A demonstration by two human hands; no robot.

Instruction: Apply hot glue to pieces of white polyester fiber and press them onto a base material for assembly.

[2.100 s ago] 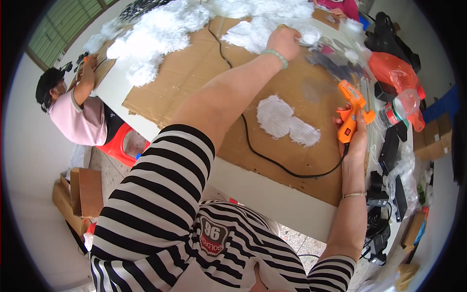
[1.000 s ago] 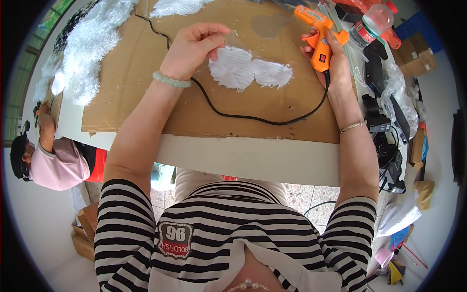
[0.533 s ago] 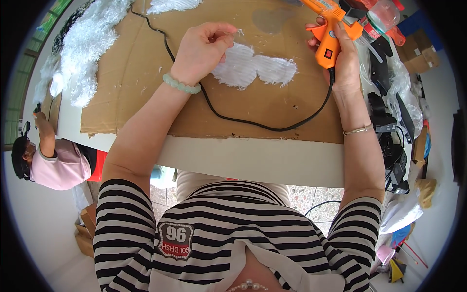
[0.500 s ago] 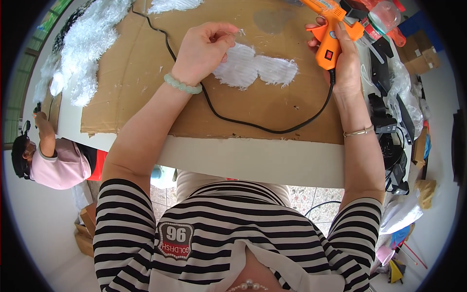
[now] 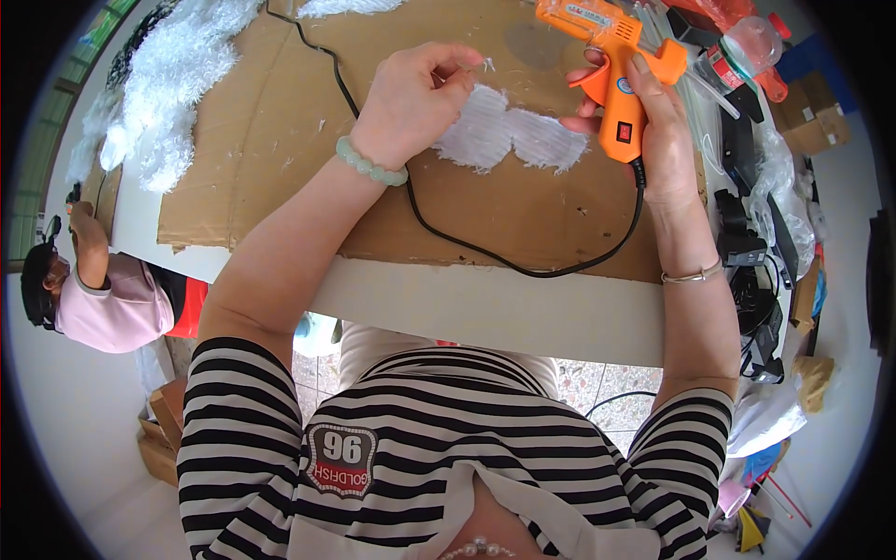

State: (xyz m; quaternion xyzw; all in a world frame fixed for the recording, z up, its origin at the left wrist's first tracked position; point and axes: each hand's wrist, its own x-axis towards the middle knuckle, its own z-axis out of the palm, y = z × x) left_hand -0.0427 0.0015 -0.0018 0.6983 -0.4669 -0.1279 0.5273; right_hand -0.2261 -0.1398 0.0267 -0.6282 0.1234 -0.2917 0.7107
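My right hand (image 5: pixel 665 121) is wrapped round the handle of an orange hot glue gun (image 5: pixel 616 89). Its barrel points to the far left, and a black cord (image 5: pixel 485 250) hangs from the handle's end and loops across the cardboard. My left hand (image 5: pixel 415 98), with a pale green bead bracelet on the wrist, pinches a tiny white wisp of fibre (image 5: pixel 488 64) between thumb and forefinger. Just right of that hand, below the wisp, a white frayed fabric piece (image 5: pixel 551 140) with two lobes lies flat on the cardboard.
A brown cardboard sheet (image 5: pixel 308 168) covers most of the white table (image 5: pixel 485 313). White shaggy fibre (image 5: pixel 168 93) is heaped at the left. A plastic bottle (image 5: pixel 747 47), clear glue sticks (image 5: pixel 667 37) and black devices (image 5: pixel 742 238) crowd the right. Another person (image 5: pixel 117 299) works at far left.
The glue gun has moved left and a little nearer to me, towards the white fabric piece. My left hand keeps its pinch; the view has shifted slightly.
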